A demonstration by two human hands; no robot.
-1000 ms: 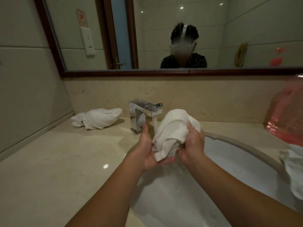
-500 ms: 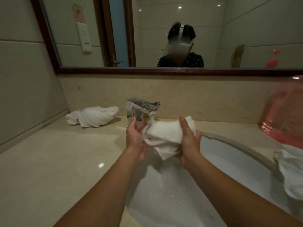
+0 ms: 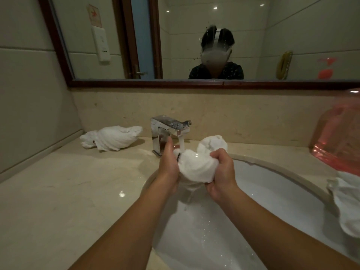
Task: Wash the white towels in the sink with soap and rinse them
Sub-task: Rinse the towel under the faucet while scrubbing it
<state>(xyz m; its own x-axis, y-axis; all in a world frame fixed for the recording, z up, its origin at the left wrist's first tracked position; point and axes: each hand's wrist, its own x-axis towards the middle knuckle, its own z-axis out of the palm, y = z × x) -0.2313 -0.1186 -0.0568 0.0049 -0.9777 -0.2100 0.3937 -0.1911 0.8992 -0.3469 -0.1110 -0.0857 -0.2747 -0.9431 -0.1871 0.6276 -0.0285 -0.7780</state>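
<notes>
A: Where is the towel you're washing?

B: Your wet white towel (image 3: 196, 168) is bunched up over the far left part of the sink (image 3: 272, 184), right under the stream running from the chrome faucet (image 3: 167, 131). Water drips from its underside into the basin.

A: And your hands?

B: Your left hand (image 3: 169, 164) presses against the towel's left side, fingers fairly straight and pointing up. Your right hand (image 3: 222, 172) has its fingers curled into the cloth, squeezing it.

A: What else sits on the counter (image 3: 58, 191)?

B: A twisted white towel (image 3: 113, 137) lies far left, well apart from the sink. Another white cloth (image 3: 346, 201) hangs over the sink's right rim. Behind that stands a pink translucent container (image 3: 339, 133), at the right edge.
</notes>
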